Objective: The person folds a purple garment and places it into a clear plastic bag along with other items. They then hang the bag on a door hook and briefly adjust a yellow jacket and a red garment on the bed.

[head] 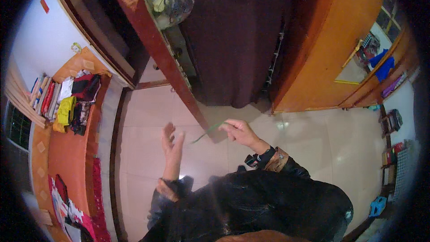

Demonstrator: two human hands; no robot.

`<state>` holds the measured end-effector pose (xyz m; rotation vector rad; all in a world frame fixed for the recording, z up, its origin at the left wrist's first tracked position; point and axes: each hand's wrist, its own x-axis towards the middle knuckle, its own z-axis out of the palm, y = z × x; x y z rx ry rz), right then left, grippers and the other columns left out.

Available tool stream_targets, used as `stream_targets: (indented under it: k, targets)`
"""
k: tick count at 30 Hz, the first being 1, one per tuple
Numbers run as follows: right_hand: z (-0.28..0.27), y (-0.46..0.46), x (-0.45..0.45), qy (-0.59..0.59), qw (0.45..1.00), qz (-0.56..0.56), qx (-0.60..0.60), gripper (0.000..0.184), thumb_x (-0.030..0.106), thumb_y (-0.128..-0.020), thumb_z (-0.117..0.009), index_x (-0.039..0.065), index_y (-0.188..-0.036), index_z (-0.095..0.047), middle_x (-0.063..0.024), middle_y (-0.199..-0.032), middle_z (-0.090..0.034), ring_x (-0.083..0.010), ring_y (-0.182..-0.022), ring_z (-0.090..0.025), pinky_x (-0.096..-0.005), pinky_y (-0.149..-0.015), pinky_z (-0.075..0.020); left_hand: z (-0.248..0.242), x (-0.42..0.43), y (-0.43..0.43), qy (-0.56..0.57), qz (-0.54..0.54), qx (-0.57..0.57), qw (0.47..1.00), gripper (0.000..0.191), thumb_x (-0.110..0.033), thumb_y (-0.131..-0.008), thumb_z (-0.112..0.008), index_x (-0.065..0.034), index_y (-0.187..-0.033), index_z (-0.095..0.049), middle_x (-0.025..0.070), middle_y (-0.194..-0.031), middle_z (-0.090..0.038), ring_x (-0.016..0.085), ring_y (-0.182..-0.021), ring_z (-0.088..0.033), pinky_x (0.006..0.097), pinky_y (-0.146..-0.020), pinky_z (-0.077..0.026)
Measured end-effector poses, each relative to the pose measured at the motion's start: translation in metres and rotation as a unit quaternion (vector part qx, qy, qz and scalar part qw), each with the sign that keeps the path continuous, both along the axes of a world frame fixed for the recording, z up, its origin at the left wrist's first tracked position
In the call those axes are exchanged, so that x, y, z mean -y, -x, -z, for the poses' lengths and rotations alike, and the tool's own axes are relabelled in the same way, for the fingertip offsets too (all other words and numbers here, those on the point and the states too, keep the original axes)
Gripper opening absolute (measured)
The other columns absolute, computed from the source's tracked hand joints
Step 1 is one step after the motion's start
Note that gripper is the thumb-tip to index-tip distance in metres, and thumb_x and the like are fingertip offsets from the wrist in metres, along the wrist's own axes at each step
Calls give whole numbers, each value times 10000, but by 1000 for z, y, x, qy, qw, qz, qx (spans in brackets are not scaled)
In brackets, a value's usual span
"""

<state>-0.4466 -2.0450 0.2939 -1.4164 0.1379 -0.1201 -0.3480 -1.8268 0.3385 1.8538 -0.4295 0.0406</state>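
Observation:
My right hand (241, 132) pinches one end of a thin green strip, perhaps a string or ribbon (209, 130), between thumb and fingertips. The strip slants down to the left through the air, and its far end is blurred. My left hand (172, 142) is raised beside that loose end, fingers apart and nothing in the grasp. A gap separates it from the strip. Both hands are above the pale tiled floor (198, 161), in front of an open wooden door (164, 53) seen from its edge.
Ahead hangs a dark curtain (235, 40), with a filled clear plastic bag (169, 3) by the door. A wooden wardrobe (302, 64) with a mirror (362, 60) stands right. Folded clothes (69, 111) lie on an orange ledge (69, 154) at left. A blue stool (377, 206) is low right.

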Motion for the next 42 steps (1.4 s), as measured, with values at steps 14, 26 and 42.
stream_targets:
  k: [14, 26, 42]
  targets:
    - [-60, -46, 47, 100, 981, 123, 110, 257, 231, -942, -445, 29, -954, -604, 31, -576, -485, -15, -474, -399, -169, -444, -336, -23, 88, -64, 88, -83, 166, 979, 603, -88, -648, -707, -3, -1171, -421, 125, -1060, -493, 237, -966, -505, 351, -837, -413]
    - [-134, -152, 30, 62, 967, 144, 200, 231, 216, -921, -488, 14, -921, -601, -41, -691, -583, -110, -553, -556, -234, -511, -452, -7, -56, -111, 84, -78, 33, 993, 507, -70, -675, -713, 0, -1113, -468, 79, -1031, -530, 173, -904, -517, 296, -787, -425]
    - [-230, -438, 163, 97, 894, 204, 387, 208, 257, -849, -599, 61, -887, -655, 67, -738, -532, -40, -670, -456, -206, -590, -376, 16, -86, -271, 281, -201, 127, 930, 458, -97, -767, -643, 23, -1177, -477, 126, -1137, -520, 211, -962, -532, 326, -863, -437]
